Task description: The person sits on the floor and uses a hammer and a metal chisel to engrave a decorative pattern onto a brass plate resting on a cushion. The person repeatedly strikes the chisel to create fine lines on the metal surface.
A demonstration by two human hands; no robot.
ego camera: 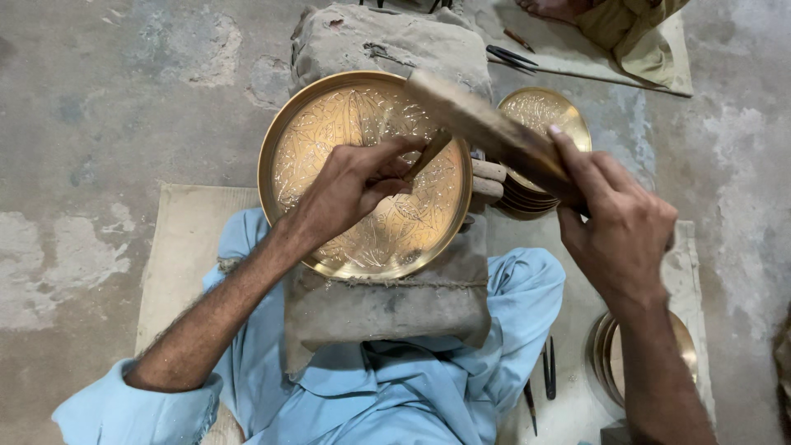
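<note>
Engraved brass tray (362,177) lay on padded sack (387,301) over lap. Left hand (350,185) fingers clenched chisel (427,155), tip near tray centre. Right hand (618,227) gripped wooden mallet (486,128) at 2 o'clock. Judgement: chisel steady, short square blows.

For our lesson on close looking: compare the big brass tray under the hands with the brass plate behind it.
The tray is larger; the plate is smaller. The tray lies alone on a cloth pad; the plate tops a stack. The left hand rests on the tray; the plate is untouched. Both are round, golden and engraved.
</note>
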